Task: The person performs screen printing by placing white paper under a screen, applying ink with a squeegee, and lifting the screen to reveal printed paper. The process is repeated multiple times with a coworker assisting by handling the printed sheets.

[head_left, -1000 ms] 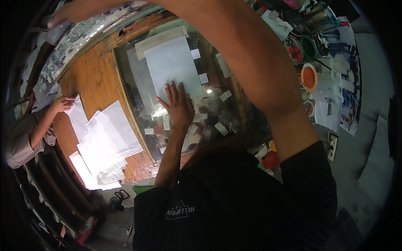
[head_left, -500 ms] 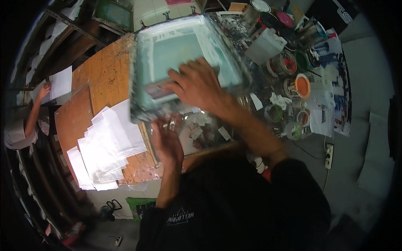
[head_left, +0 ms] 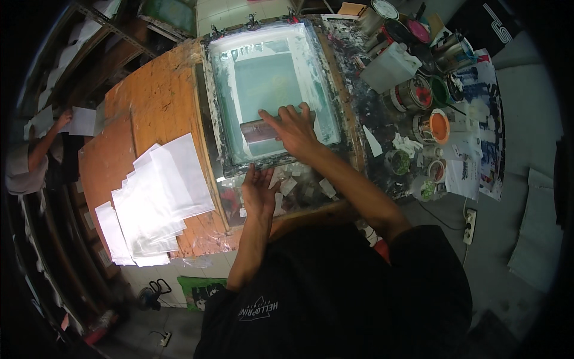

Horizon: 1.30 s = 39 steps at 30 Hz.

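Observation:
A screen printing frame [head_left: 220, 143] with a pale green mesh lies on the work table, held by clamps [head_left: 252, 21] along its far edge. Over the near part of the mesh, my right hand [head_left: 294, 131] grips a squeegee [head_left: 257, 132] with a brownish grip. Its blade edge is hidden, so I cannot tell how firmly it meets the mesh. Close to the frame's near rim, my left hand [head_left: 259, 194] is palm up with its fingers apart and holds nothing I can see. The fingertips reach the rim; whether they press on it I cannot tell.
White sheets [head_left: 161, 197] lie fanned on the wooden board to the left. Ink cans [head_left: 412, 94], a pale plastic jug [head_left: 388, 67] and an orange ink pot [head_left: 435, 125] crowd the right side. Another person's arm [head_left: 45, 143] holds paper by the shelves at far left.
The frame has come down from a raised, tilted position to lie flatter on the table. My right hand came with it, still on the squeegee. My left hand stays near the front rim.

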Tool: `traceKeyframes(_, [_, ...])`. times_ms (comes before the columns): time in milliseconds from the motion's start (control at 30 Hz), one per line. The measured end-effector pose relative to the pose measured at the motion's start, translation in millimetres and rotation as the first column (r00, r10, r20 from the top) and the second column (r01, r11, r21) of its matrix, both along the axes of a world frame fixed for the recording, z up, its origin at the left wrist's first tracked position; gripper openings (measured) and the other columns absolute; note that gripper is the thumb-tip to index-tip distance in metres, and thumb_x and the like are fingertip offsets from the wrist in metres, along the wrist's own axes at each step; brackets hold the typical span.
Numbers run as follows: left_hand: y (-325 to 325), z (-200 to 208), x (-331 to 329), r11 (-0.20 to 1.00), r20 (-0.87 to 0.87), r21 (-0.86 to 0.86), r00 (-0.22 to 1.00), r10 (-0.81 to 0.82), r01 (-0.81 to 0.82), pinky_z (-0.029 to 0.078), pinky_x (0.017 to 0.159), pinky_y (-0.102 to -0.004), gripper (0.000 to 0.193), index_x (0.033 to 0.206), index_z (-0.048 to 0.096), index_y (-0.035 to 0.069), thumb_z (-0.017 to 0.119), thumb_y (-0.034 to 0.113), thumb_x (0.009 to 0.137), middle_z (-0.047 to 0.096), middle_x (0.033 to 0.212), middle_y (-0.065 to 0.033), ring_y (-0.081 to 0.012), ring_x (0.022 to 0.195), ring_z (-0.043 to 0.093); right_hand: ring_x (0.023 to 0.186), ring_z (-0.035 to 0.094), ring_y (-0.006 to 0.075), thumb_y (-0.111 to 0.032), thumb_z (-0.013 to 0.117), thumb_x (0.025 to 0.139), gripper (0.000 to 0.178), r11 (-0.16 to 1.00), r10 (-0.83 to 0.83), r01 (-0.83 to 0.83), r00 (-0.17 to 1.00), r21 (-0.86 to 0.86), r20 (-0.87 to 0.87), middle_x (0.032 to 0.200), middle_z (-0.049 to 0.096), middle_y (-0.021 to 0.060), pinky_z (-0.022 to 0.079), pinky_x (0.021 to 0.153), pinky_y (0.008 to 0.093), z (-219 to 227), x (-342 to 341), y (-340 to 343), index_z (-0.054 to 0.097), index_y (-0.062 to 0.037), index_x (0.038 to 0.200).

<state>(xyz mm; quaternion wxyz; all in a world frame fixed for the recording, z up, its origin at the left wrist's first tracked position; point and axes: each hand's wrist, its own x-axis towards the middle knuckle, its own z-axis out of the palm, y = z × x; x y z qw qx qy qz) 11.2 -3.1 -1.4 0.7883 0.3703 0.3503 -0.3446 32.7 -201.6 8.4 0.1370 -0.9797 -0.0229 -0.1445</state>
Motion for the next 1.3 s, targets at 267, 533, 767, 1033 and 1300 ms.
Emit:
traceKeyframes(267, [0.2, 0.0, 6.1, 0.996, 0.063, -0.019, 0.995, -0.082, 0.083, 0.019, 0.123, -0.0643, 0.090, 0.162, -0.001, -0.008, 0.046, 0.046, 0.108, 0.012, 0.170, -0.0279, -0.0383, 0.156, 0.026, 0.106, 0.057, 0.0248, -0.003, 0.070, 0.086, 0.067, 0.999, -0.035, 0.035, 0.999, -0.017, 0.020, 0.100, 0.056, 0.0056, 0.019, 0.112, 0.0767, -19.4, 39.9, -12.8, 0.055, -0.0199, 0.149])
traceKeyframes(533, [-3.2, -0.4, 8.3, 0.997, 0.001, 0.013, 0.997, -0.079, 0.079, 0.022, 0.122, -0.0649, 0.088, 0.162, -0.004, -0.008, 0.041, 0.047, 0.110, 0.009, 0.170, -0.0282, -0.0393, 0.156, 0.024, 0.114, 0.059, 0.0244, -0.005, 0.073, 0.086, 0.063, 0.986, -0.094, 0.105, 0.992, -0.133, 0.087, 0.105, 0.062, 0.0065, 0.015, 0.113, 0.0806, -54.9, 197.0, -86.1, 0.058, -0.0216, 0.145])
traceKeyframes(767, [6.9, -5.1, 4.6, 1.000, -0.075, 0.015, 0.997, 0.026, -0.025, 0.037, 0.106, -0.0607, 0.039, 0.105, 0.060, 0.011, 0.073, 0.046, 0.096, 0.053, 0.128, -0.0150, -0.0332, 0.132, 0.052, 0.119, 0.060, 0.0294, -0.012, 0.073, 0.090, 0.056, 0.995, 0.028, 0.006, 0.939, 0.100, -0.341, 0.111, 0.068, 0.0113, 0.032, 0.104, 0.0647, 4.9, 166.5, -89.0, 0.058, -0.0234, 0.143])
traceKeyframes(1033, [20.0, 31.2, 12.8, 0.971, 0.169, -0.236, 0.986, -0.002, 0.043, 0.049, 0.102, -0.0523, 0.025, 0.105, 0.066, 0.010, 0.072, 0.033, 0.097, 0.071, 0.109, -0.0127, -0.0349, 0.121, 0.064, 0.097, 0.056, 0.0253, -0.012, 0.069, 0.090, 0.055, 0.998, 0.031, -0.031, 1.000, -0.052, 0.005, 0.097, 0.056, 0.0048, 0.033, 0.098, 0.0545, 64.7, -16.9, 7.5, 0.060, -0.0172, 0.144])
traceKeyframes(1300, [5.3, 85.0, 90.9, 0.891, 0.646, -0.395, 0.757, 0.097, 0.224, 0.034, 0.120, -0.0592, 0.031, 0.116, 0.064, 0.003, 0.065, 0.006, 0.086, 0.073, 0.107, -0.0169, -0.0401, 0.118, 0.067, 0.083, 0.057, 0.0225, -0.057, 0.069, 0.092, 0.056, 0.994, 0.041, -0.003, 0.943, -0.113, 0.329, 0.087, 0.058, 0.0055, 0.042, 0.083, 0.0437, 180.1, 43.0, -24.3, 0.068, -0.0150, 0.130])
